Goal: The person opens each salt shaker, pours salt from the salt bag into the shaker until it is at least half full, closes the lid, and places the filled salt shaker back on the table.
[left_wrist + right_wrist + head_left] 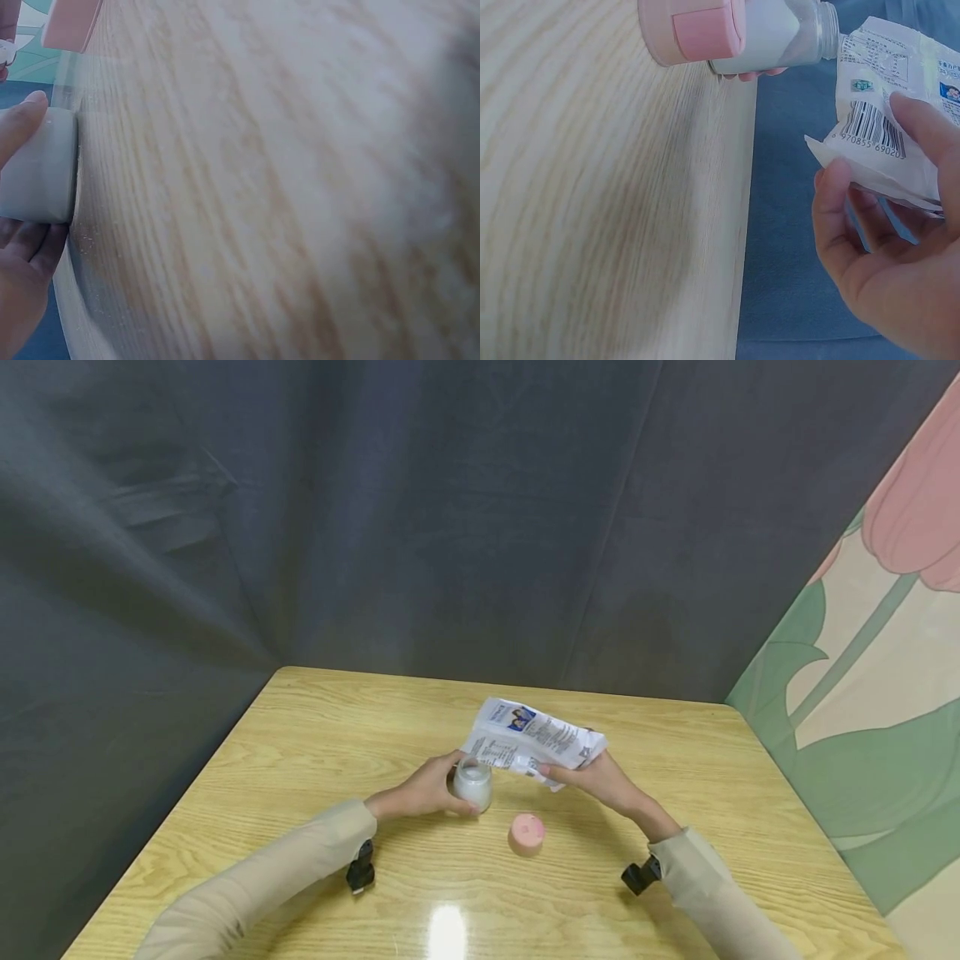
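Note:
My left hand [426,790] grips a small clear glass jar [473,787] standing on the table, thumb on the near side. White contents fill much of the jar, up to below its neck. In my right hand [600,777] is a white printed packet [536,739], tilted so that its left end is at the jar's mouth. The right wrist view shows a barcode on the packet [877,90], with thumb and fingers on either side of it. A round pink lid [527,835] rests on the table between the hands, apart from both.
The wooden table [360,718] has its far edge at a dark curtain [450,527]. A wall with painted flowers [885,677] borders the right side. White specks [90,247] lie on the tabletop near the jar.

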Motion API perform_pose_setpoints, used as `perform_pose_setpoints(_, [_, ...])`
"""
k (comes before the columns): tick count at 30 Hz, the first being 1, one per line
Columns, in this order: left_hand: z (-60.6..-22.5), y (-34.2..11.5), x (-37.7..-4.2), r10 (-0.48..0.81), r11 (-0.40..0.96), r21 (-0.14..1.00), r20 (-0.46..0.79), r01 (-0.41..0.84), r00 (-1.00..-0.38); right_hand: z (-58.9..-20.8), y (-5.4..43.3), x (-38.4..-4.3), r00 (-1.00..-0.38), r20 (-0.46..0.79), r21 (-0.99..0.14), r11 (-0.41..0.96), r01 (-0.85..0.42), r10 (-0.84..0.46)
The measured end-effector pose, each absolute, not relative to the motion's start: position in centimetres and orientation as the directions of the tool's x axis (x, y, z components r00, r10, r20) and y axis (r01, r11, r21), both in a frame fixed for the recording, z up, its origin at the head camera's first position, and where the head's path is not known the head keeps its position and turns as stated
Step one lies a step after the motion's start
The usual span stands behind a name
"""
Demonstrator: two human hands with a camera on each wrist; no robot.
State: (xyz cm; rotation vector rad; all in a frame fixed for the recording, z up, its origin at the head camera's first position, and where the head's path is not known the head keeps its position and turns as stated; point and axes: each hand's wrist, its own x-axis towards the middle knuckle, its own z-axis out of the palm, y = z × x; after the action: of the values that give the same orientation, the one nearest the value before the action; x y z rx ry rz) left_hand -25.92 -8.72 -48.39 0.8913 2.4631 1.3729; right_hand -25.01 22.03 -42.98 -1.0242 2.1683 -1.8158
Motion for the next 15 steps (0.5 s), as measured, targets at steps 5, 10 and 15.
perform_pose_setpoints(5, [-48.4,-8.7,-25.8,0.581,0.385,0.827,0.128,0.41,-0.804,-43.2,22.3,-24.9,-0.77,0.296,-0.92,0.047,-0.388,-0.566])
perform_pose_setpoints(10, [-48.5,-8.6,-25.7,0.584,0.39,0.816,0.139,0.427,-0.8,-43.5,22.9,-24.3,-0.815,0.23,-0.941,0.093,-0.327,-0.531])
perform_pose_setpoints(15, [-48.7,-8.6,-25.7,0.588,0.372,0.816,0.161,0.442,-0.793,-43.5,23.1,-23.9,-0.857,0.158,-0.958,0.135,-0.254,-0.49])
